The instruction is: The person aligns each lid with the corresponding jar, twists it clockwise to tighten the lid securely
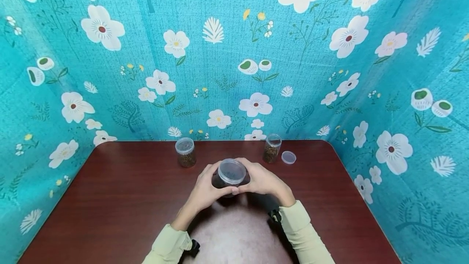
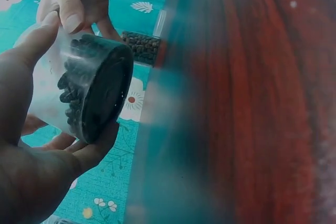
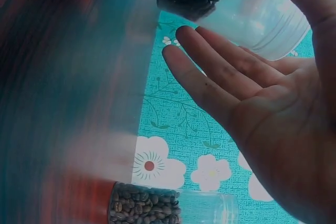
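Note:
A clear jar (image 1: pixel 232 171) with dark coffee beans is held between both hands above the middle of the table. My left hand (image 1: pixel 206 188) grips its left side, thumb toward the front and fingers curved around the wall, as the left wrist view shows on the jar (image 2: pixel 79 93). From the other side my right hand (image 1: pixel 261 178) holds it, its thumb meeting the left thumb at the front. In the right wrist view, some fingers (image 3: pixel 226 72) of the right hand stretch out below the jar (image 3: pixel 247 14). Its round clear top faces up toward the head camera.
Behind the hands to the left stands another lidded jar (image 1: pixel 186 154) with brown contents. A taller, uncovered jar (image 1: pixel 272 150) of coffee beans is at the back right, a loose clear lid (image 1: pixel 288 157) beside it. Flowered blue cloth (image 1: pixel 220 72) hangs around the reddish-brown table (image 1: pixel 121 190).

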Motion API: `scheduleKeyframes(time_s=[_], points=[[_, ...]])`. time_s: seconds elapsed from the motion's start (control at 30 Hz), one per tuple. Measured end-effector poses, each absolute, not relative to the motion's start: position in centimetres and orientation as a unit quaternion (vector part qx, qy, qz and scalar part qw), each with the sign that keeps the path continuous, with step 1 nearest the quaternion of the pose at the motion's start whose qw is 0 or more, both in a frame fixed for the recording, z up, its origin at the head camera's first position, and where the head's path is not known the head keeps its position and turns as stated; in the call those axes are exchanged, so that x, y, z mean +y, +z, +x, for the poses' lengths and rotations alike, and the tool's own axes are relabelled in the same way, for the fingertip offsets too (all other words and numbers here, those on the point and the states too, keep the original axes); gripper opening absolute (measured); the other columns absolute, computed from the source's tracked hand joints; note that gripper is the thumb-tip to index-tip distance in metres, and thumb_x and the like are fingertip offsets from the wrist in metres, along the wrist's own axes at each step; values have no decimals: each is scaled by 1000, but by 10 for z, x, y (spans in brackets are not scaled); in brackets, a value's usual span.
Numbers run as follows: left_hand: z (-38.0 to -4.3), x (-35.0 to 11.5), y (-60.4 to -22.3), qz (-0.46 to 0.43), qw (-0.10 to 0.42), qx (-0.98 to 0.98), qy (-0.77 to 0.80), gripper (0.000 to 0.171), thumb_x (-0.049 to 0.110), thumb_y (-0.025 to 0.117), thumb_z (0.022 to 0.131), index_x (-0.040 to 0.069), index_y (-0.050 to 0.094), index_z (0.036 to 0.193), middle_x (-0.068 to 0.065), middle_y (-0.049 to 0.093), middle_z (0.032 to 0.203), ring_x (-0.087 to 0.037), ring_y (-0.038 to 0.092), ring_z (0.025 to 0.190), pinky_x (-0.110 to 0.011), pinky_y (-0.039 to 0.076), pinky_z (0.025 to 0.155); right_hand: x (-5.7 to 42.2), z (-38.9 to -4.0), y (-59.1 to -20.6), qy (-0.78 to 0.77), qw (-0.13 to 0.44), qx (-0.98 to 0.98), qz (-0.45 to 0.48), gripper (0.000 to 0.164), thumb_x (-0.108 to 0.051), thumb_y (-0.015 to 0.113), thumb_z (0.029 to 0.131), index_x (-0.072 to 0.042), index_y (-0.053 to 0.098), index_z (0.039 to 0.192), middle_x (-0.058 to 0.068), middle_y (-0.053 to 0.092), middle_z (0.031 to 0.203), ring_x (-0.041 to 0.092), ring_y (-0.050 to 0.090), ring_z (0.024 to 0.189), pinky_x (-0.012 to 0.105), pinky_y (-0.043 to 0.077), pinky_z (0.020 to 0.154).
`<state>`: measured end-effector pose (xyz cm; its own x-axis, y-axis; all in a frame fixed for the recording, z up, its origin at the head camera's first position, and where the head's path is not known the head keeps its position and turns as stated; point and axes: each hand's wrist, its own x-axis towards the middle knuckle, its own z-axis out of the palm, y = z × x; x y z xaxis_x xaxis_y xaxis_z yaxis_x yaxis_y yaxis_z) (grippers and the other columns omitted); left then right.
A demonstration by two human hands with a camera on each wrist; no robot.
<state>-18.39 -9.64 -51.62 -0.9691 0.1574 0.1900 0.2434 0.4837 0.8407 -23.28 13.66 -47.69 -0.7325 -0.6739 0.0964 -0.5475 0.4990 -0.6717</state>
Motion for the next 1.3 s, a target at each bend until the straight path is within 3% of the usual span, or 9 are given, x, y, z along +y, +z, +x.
scheduleKeyframes(time_s=[0.17, 0.43, 0.7, 0.87, 1.3], points=[[-190, -95, -517, -125, 46, -861, -492, 89, 59, 93, 72, 40, 53, 150, 3, 64, 130, -14, 60, 122, -51, 50, 106, 137, -235, -478, -351, 78, 867, -345, 87, -35, 93, 81, -13, 48, 151, 6, 67, 139, 21, 67, 124, 48, 54, 105], [-197, -92, -517, -107, 50, -874, -472, 89, 59, 93, 72, 35, 55, 150, 8, 68, 137, -23, 57, 126, -57, 48, 105, 135, -240, -480, -349, 61, 875, -329, 85, -30, 94, 79, -11, 50, 150, 7, 67, 138, 22, 67, 125, 49, 54, 106], [-210, -90, -520, -87, 27, -868, -489, 92, 50, 95, 74, 20, 50, 148, -6, 69, 140, -27, 63, 133, -55, 49, 111, 132, -252, -489, -348, 45, 886, -304, 85, -31, 95, 78, -13, 51, 149, 5, 68, 135, 20, 68, 121, 47, 55, 104], [-220, -93, -524, -87, 30, -858, -506, 91, 44, 96, 74, 15, 49, 146, -11, 70, 139, -27, 68, 127, -51, 54, 106, 127, -261, -491, -346, 39, 885, -310, 86, -29, 95, 78, -10, 50, 149, 9, 67, 137, 24, 68, 122, 49, 55, 105], [-255, -99, -532, -97, 20, -841, -532, 87, 39, 97, 75, 24, 54, 149, -7, 68, 141, -23, 67, 125, -45, 58, 103, 124, -281, -493, -352, 36, 891, -284, 85, -26, 91, 84, -6, 46, 153, 15, 64, 142, 30, 66, 127, 53, 52, 109]])
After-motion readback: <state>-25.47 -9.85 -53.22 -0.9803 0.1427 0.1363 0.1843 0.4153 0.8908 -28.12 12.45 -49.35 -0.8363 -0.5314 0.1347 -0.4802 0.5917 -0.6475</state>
